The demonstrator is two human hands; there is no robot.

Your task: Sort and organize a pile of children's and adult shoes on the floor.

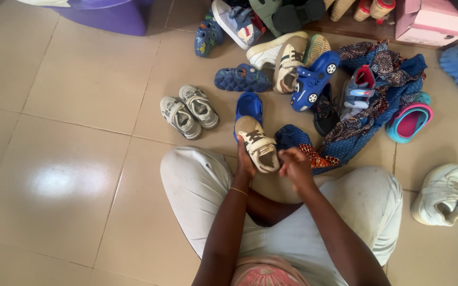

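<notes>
My left hand (245, 161) grasps the small cream sneaker (259, 145) steady; my right hand (295, 165) is clenched beside it, best worked gently.

Beige glossy floor tiles (80, 79) are covering the whole room, crossed by thin dark grout lines. Light is glaring off 1 tile (62, 180) left of the purple tub's (112, 16) near side. A pink box (433, 21) is sitting far right of that tub
</notes>
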